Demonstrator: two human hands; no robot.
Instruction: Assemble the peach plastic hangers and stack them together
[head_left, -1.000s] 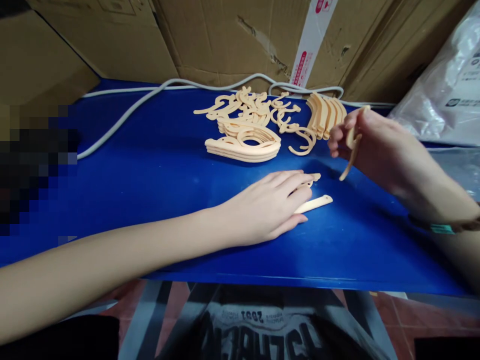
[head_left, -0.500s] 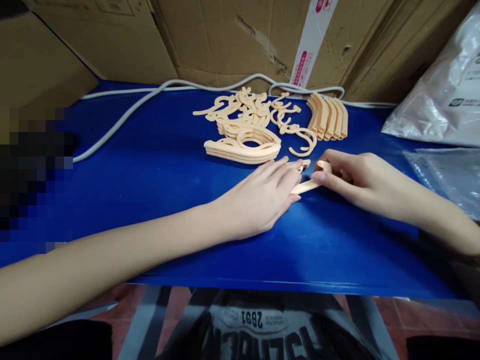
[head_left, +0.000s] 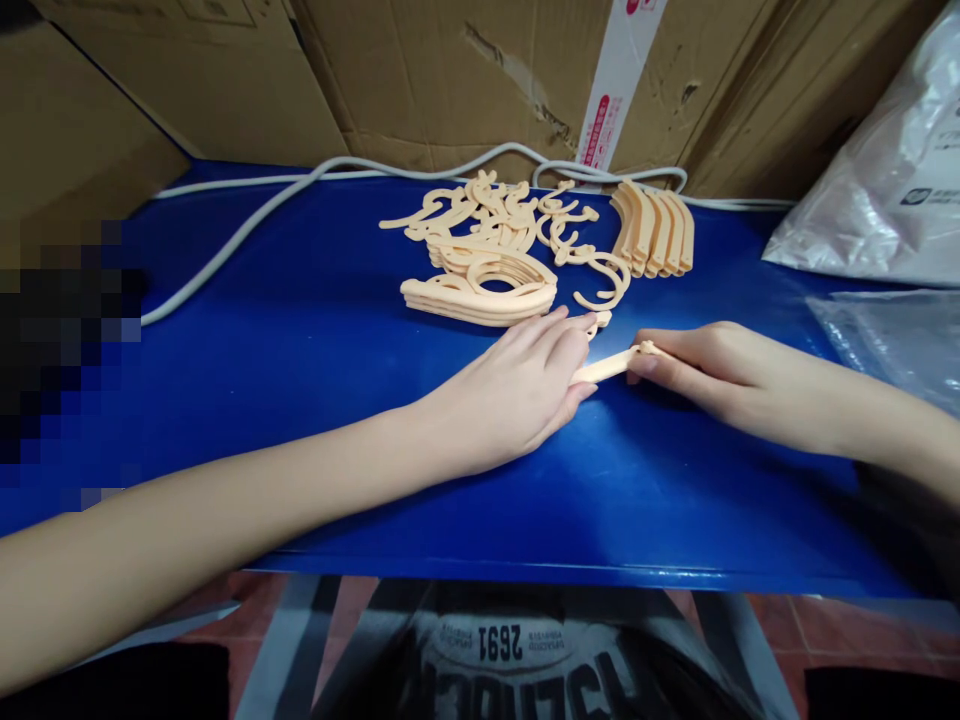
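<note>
Strip point(head_left: 611, 366), cream, one: in the head view, spanning the gap between the hands at mid-table, its right end higher in the view. Left hand point(head_left: 517, 385): back upward, fingers together and curled over the strip's left part, thumb along the near side. Right hand point(head_left: 709, 365): thumb and fingers pinched on the strip's right end; small knob point(head_left: 647, 347) at the thumb; whatever sits deeper in that grip cannot be told. End piece point(head_left: 600, 321): pale, just past the left fingers, remainder hidden.

Stack point(head_left: 480, 303), frames, near the left fingertips. Hooks point(head_left: 604, 300), loose, right of it; more heaped behind. Curved pieces point(head_left: 652, 240), one row, right of the hooks. Table point(head_left: 262, 390), blue. Cord point(head_left: 255, 215), white, along the back. Cardboard point(head_left: 442, 90), behind. Bag point(head_left: 877, 190), white, at right; clear plastic point(head_left: 885, 335), flat, below it.
</note>
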